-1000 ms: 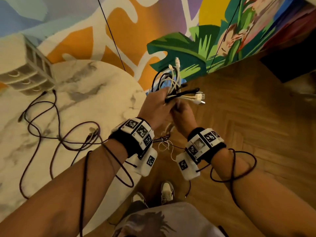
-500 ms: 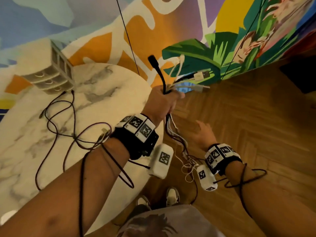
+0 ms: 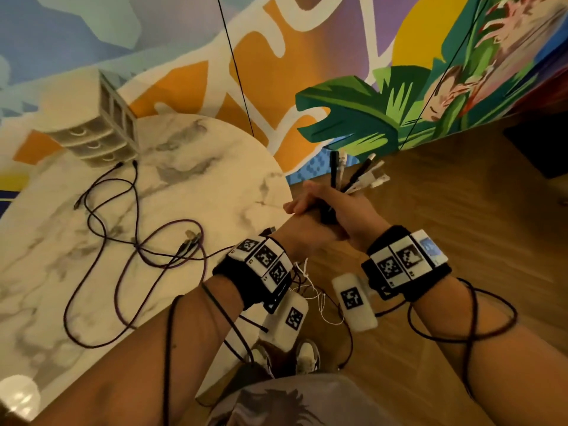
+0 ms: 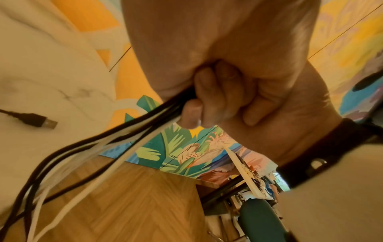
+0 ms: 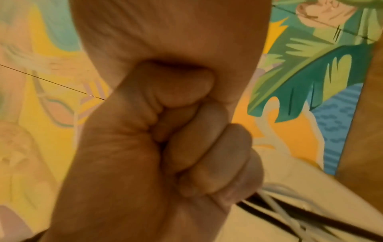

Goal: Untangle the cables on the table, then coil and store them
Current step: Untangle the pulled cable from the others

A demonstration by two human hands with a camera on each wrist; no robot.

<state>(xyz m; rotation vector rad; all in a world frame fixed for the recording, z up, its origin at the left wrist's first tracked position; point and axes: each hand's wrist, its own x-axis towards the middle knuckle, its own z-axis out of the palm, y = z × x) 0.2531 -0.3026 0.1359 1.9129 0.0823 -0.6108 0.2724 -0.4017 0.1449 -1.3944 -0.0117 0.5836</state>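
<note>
You held the bundle (image 3: 353,179) of black and white cables off the desk's (image 3: 215,179) edge, above the wood floor, both hands fisted round it: the right hand (image 3: 347,210) on top, plugs fanning out past its knuckles, the left hand (image 3: 302,232) just under it and touching it. From the left wrist view, the strands ran slack below your curled fingers (image 4: 209,101); the right wrist view showed the right hand's fingers (image 5: 199,147) wrapped tight over thin white and black leads. More cables, dark and purple (image 3: 135,241), lay looped on the marble desk, well apart from the bundle, near a small drawer unit (image 3: 101,130). These leads looked light, limp and likely to slip and snag on each other; gripping near the plugs, as you did, seemed the surest hold, with the tails free to be combed out one at a time
</note>
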